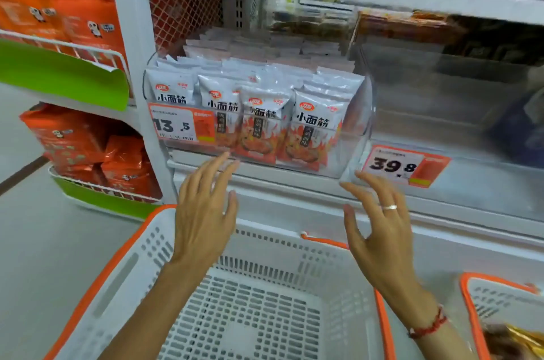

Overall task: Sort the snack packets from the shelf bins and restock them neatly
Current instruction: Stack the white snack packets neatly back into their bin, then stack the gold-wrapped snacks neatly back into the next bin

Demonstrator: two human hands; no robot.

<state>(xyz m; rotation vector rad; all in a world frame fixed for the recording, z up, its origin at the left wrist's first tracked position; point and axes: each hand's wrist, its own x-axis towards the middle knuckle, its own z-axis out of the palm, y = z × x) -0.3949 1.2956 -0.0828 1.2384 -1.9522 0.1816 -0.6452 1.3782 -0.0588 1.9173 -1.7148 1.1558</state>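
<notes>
Left hand (203,212) and right hand (379,224) were raised, fingers spread, holding nothing, just below clear shelf bin (357,127); snack packets (262,124) stood upright in rows inside bin; white basket (138,259) sat beneath hands, likely to catch pulled packets.

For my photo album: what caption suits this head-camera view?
Two open hands, left hand and right hand, reach toward a clear bin of snack packets above a white basket.

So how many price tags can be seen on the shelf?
2. The 13.5 price tag sits on the front of the clear bin of snack packets; the 39.8 price tag sits lower right, on the shelf edge. Others may be out of view.
</notes>
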